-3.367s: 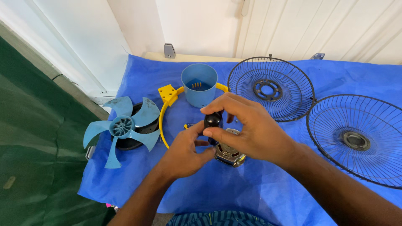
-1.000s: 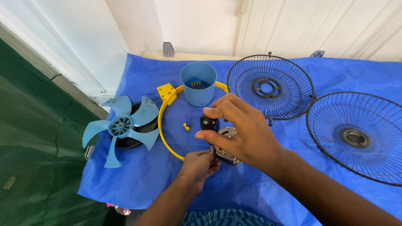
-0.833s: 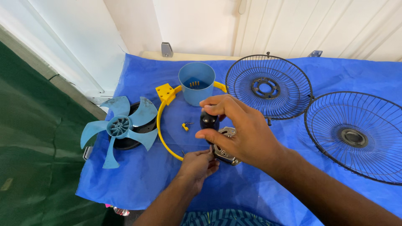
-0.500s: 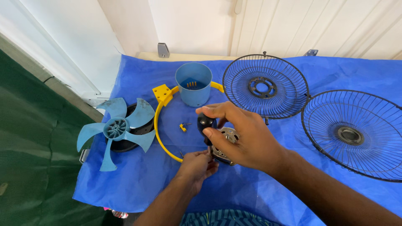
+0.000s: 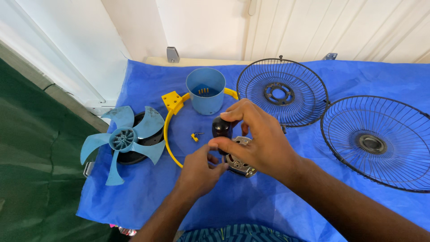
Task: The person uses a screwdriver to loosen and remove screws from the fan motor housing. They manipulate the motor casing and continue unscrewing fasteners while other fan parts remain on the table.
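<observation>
The motor [image 5: 239, 160] is a small metal unit with a silvery, ribbed frame, resting on the blue-covered table just inside the open side of the yellow ring, mostly hidden under the right hand [image 5: 260, 143]. A glossy black cap [image 5: 221, 127] stands upright at its near-left end, pinched top and bottom between the right hand's fingers. The left hand [image 5: 199, 168] touches the motor's lower left edge with its fingertips
</observation>
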